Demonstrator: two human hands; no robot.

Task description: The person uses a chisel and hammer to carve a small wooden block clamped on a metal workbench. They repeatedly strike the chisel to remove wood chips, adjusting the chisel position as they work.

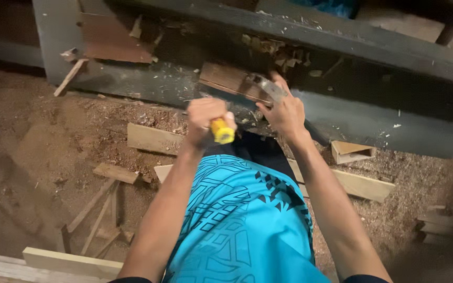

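gripping: your left hand (pixel 204 116) fisted on yellow handle (pixel 222 131), right hand (pixel 284 112) steadying blade (pixel 268 86).
mid-cut on wood block (pixel 232 81); next stroke likely needs firm downward pressure.

Woodworking shop: sawdust floor (pixel 53 141), offcuts (pixel 153 139).

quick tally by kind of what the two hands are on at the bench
Yellow-handled tool, in the left hand: 1
Brown wood block, under the right hand: 1
Metal blade at the right hand: 1
Total: 3
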